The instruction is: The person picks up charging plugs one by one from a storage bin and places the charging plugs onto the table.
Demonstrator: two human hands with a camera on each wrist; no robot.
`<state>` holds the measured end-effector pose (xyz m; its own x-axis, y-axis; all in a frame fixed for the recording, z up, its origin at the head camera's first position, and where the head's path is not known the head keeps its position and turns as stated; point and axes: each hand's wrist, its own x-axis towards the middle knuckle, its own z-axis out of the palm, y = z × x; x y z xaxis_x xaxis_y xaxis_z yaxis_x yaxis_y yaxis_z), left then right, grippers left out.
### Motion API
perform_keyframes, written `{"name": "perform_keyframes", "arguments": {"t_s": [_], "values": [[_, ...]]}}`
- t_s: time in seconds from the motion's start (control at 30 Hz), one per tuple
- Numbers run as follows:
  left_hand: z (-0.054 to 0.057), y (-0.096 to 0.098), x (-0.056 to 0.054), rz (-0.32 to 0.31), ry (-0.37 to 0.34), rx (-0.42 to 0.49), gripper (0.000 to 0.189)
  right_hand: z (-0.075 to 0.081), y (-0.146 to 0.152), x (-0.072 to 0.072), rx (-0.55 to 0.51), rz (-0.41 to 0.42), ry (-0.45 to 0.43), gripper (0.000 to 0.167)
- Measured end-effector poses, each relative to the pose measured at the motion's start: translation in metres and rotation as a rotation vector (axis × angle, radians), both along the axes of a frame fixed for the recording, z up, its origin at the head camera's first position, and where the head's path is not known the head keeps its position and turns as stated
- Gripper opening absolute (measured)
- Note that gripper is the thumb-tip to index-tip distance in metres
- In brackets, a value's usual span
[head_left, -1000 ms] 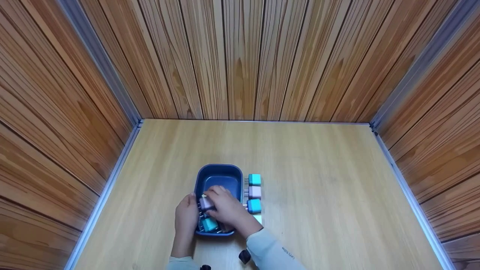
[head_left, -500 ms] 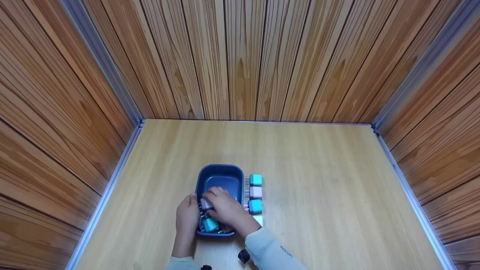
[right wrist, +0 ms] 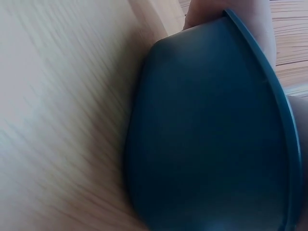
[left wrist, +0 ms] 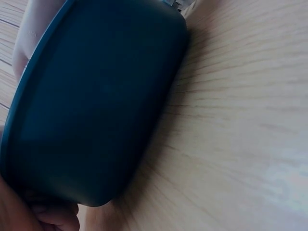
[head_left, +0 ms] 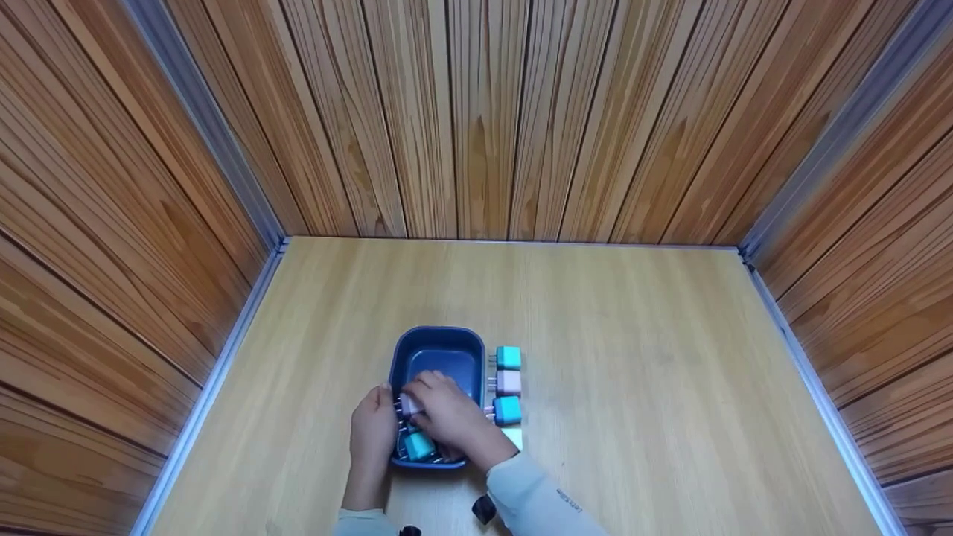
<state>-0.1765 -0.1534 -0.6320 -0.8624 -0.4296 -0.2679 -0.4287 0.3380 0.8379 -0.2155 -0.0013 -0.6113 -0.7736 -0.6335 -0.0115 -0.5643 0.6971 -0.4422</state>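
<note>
The left hand (head_left: 374, 424) grips the left wall of a deep blue plastic bin (head_left: 447, 359) standing on the table (head_left: 633, 372). The right hand (head_left: 445, 409) reaches inside, thumb and fingers pinching a lilac plug charger (head_left: 409, 405) near that wall. A teal charger (head_left: 419, 446) lies in the bin's near end among metal prongs. Just right of the bin, 4 chargers form a column: teal (head_left: 509, 357), pale pink (head_left: 509, 383), blue-and-teal (head_left: 508, 410) and pale green (head_left: 513, 436), the last partly hidden by the right arm.

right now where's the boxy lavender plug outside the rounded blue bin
In the head view, the plug lies right of the bin, between two boxy teal plugs.
</note>
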Motion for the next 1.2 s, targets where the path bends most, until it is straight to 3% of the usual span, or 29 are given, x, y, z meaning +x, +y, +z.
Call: {"name": "perform_keyframes", "arguments": {"t_s": [0.17, 0.4, 0.77, 1.0, 1.2], "values": [[0.0, 0.0, 0.0, -0.003, -0.003, -0.018, 0.043, 0.0, 0.002, 0.0, -0.014, -0.021, 0.007, 0.044], [0.001, 0.0, 0.0, 0.008, -0.046, 0.031, 0.047, 0.0, 0.009, 0.002, -0.025, -0.037, -0.005, 0.044], [0.002, -0.001, 0.001, 0.003, -0.06, 0.054, 0.051, 0.003, 0.025, 0.008, -0.036, -0.049, 0.044, 0.044], [0.002, 0.001, 0.002, 0.01, -0.057, 0.062, 0.053, 0.012, 0.034, 0.007, -0.046, -0.043, 0.068, 0.042], [0.003, 0.001, 0.001, 0.007, -0.07, 0.074, 0.054, 0.024, 0.04, 0.007, -0.051, -0.067, 0.022, 0.044]]}}
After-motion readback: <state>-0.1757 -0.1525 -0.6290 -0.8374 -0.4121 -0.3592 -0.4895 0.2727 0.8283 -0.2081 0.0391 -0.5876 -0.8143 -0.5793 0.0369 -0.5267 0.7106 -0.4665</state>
